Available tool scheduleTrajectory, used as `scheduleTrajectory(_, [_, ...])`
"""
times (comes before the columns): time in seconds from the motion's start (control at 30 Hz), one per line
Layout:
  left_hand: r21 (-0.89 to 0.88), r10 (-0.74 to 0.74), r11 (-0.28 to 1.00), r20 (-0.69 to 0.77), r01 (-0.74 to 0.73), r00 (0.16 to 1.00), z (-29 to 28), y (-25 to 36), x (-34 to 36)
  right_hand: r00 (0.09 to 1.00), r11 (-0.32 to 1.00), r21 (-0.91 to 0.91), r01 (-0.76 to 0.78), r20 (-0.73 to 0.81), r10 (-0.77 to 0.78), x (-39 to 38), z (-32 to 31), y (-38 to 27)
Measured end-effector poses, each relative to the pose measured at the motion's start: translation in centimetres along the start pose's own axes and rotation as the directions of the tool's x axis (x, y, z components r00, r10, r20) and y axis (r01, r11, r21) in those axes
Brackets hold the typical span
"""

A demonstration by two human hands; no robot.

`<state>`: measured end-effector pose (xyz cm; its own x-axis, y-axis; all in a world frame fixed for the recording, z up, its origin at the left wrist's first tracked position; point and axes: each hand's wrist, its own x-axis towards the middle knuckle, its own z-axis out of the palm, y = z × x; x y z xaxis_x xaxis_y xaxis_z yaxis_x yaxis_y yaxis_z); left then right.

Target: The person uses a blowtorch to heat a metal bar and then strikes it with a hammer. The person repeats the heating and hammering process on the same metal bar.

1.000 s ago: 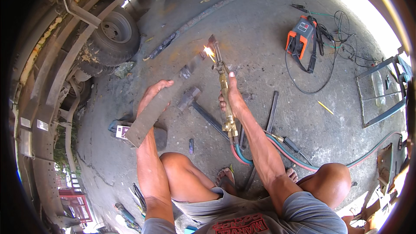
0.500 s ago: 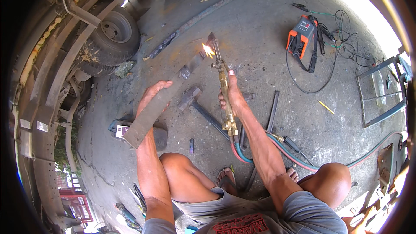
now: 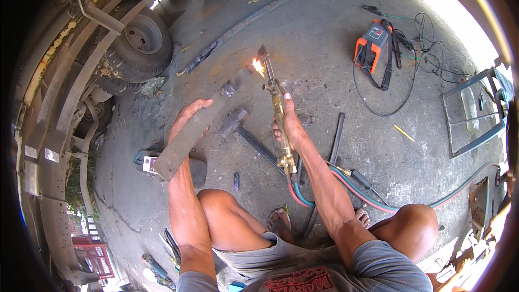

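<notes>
My left hand (image 3: pixel 190 114) is closed round a long flat metal bar (image 3: pixel 186 139), which slants up to the right above the ground. In my right hand (image 3: pixel 291 121) I grip a brass cutting torch (image 3: pixel 279 109), its head pointing away from me. A bright orange flame (image 3: pixel 258 67) burns between the torch head and the bar's far end, where the bar's edge is lost in the glare. Red and blue-green hoses (image 3: pixel 300 194) run from the torch's rear end. On the concrete between my arms lies a sledgehammer (image 3: pixel 234 123), its handle reaching toward the torch.
An orange and grey machine (image 3: pixel 373 46) with cables stands at the far right. Truck wheels (image 3: pixel 141 35) and a chassis rail (image 3: pixel 59 130) line the left. A metal frame (image 3: pixel 470 113), a dark bar (image 3: pixel 337 139) and a yellow stick (image 3: pixel 404 133) lie on the right.
The view has shifted slightly, so everything sits a little further left. Both hands keep their hold, and the flame stays at the bar's far end.
</notes>
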<state>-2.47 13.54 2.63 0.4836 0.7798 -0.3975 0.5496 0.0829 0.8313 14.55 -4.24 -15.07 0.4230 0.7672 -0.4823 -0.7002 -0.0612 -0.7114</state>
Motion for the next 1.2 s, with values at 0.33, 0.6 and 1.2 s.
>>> scheduleTrajectory(0.33, [-0.241, 0.004, 0.970, 0.080, 0.016, 0.997, 0.0, 0.0, 0.5, 1.000, 1.000, 0.003, -0.008, -0.017, 0.008, -0.3, -0.5, 0.4])
scheduleTrajectory(0.6, [-0.317, -0.042, 0.944, 0.167, 0.094, 0.985, -0.4, 0.4, 0.6, 1.000, 1.000, -0.001, 0.010, -0.015, -0.010, 0.0, -0.1, -0.2])
scheduleTrajectory(1.2, [0.092, 0.058, 0.994, 0.055, -0.063, 0.997, -0.9, 1.4, 0.2, 1.000, 0.999, 0.043, -0.002, 0.001, 0.002, -0.4, -0.3, -0.8])
